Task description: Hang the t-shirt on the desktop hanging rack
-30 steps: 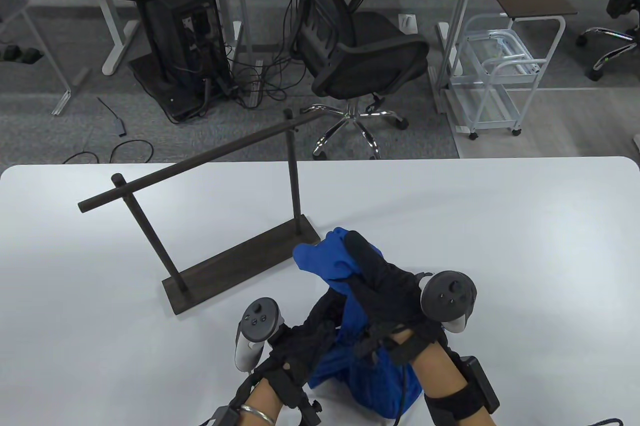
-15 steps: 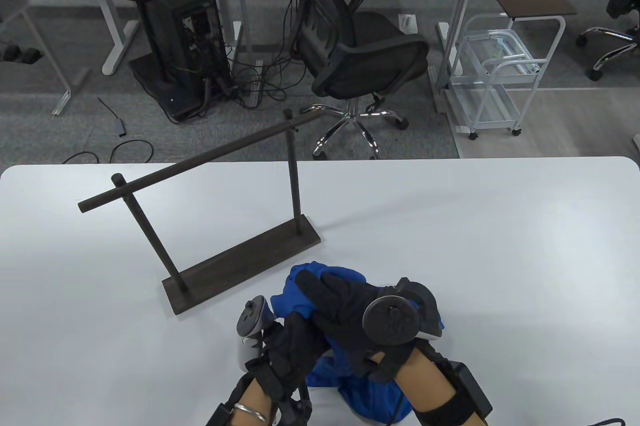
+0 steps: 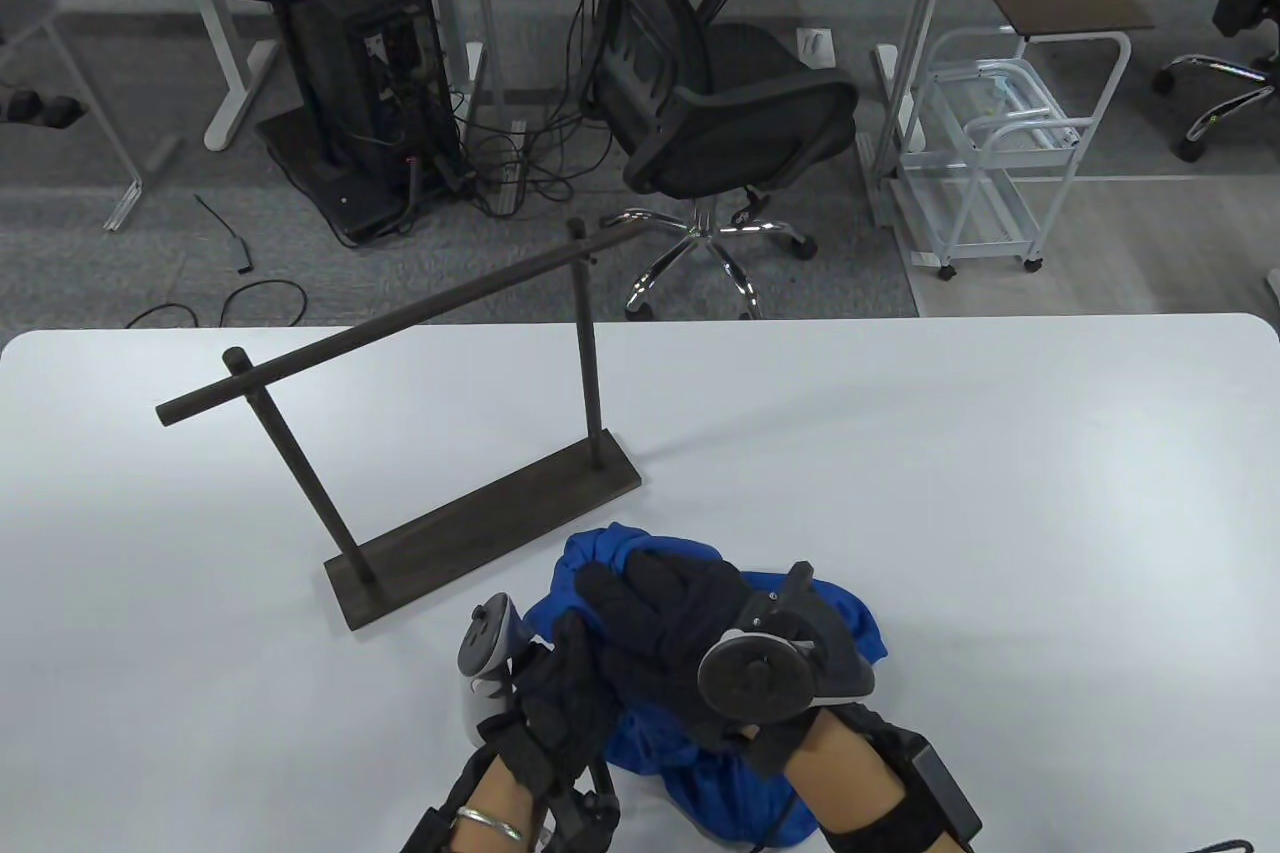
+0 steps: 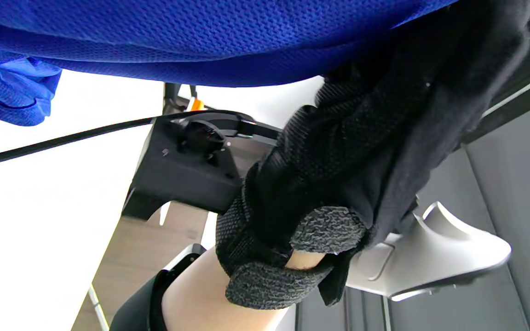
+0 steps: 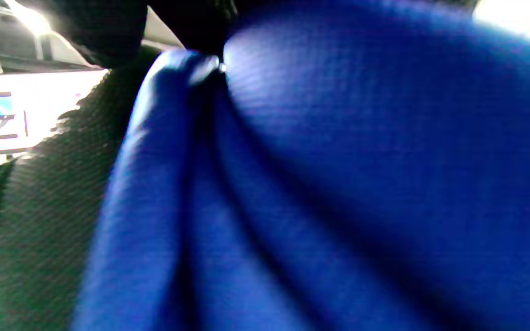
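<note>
A bunched blue t-shirt [image 3: 600,558] lies at the table's near middle, just in front of the dark wooden hanging rack [image 3: 480,513]. The rack's rail [image 3: 400,318] runs from low left to high right and nothing hangs on it. My left hand [image 3: 565,683] grips the shirt's left side. My right hand [image 3: 640,593] lies over the top of the bundle and holds the cloth. In the left wrist view blue mesh cloth [image 4: 200,41] hangs above a black glove [image 4: 338,161]. In the right wrist view blurred blue folds [image 5: 338,184] fill the frame.
The white table [image 3: 1000,493] stretches to the right and left of the rack. Behind the far edge stand a black office chair [image 3: 720,93], a computer stand [image 3: 340,73] and a white wire cart [image 3: 990,153].
Both hands drew the shirt bundle back toward the near edge and lower. My right hand turned over the top of the cloth, and its tracker now faces the camera.
</note>
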